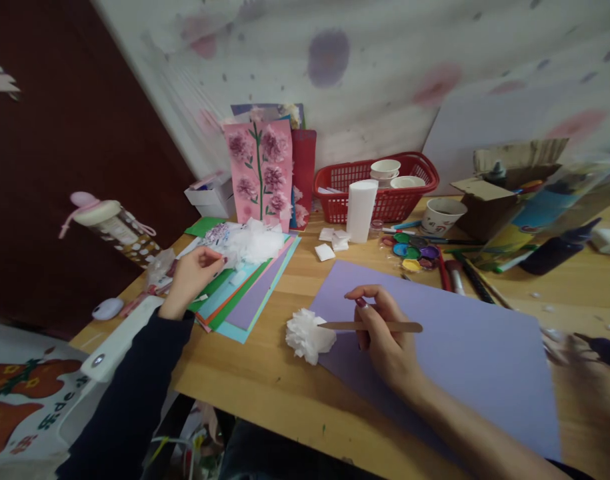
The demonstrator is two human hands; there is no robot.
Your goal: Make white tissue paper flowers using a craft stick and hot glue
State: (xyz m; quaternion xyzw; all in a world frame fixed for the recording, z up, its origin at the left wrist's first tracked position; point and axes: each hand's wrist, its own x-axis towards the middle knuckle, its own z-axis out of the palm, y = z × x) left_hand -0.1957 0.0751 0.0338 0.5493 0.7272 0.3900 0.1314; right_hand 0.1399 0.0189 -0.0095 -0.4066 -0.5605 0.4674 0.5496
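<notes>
My right hand (385,333) grips a brown wooden stick (405,327) above a large lilac paper sheet (465,353). The stick's pointed end reaches a ruffled white paper flower (307,335) at the sheet's left edge; whether they touch I cannot tell. Over on the left, my left hand (199,275) is closed in a pinch on what looks like a small thin piece of white tissue paper (228,264). Just beyond it lies a heap of white tissue paper (255,241) on a stack of coloured paper sheets (257,303).
A pink flower picture (259,173) leans on the wall beside a red basket (329,180) with bowls. In front stand a white roll (361,212), paint pots (412,250) and a paper cup (442,217). Another person's hand (579,360) is at right; a bottle (117,227) stands left.
</notes>
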